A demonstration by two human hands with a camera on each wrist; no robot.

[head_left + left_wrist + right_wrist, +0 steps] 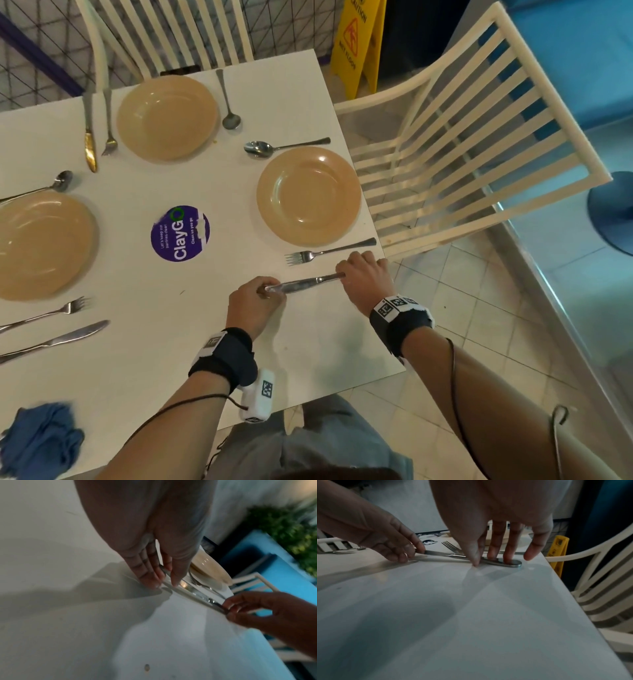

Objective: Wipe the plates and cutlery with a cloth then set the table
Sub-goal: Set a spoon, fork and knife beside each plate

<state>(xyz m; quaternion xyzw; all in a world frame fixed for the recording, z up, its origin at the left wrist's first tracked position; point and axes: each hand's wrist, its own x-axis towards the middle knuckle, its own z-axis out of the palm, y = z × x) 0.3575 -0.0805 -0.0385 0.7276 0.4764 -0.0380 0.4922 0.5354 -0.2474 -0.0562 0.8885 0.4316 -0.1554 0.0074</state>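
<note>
A steel table knife [301, 283] lies on the white table [205, 325] near its right front corner, below a fork [325, 253] and a tan plate [308, 197]. My left hand [263, 291] pinches the blade tip between thumb and fingers. My right hand [344, 274] pinches the handle end, thumb on the near side and fingertips on top. In the left wrist view the knife [190, 592] runs from my left hand [164, 582] to my right hand [229, 609]. The right wrist view shows the knife's handle [505, 562] flat on the table under my right hand [483, 561].
Two more tan plates [168, 116] [41, 245] have cutlery beside them. A spoon [274, 147] lies above the near plate. A crumpled blue cloth [41, 442] sits at the front left. A white slatted chair [479, 154] stands off the right edge, with a yellow floor sign [359, 44] behind.
</note>
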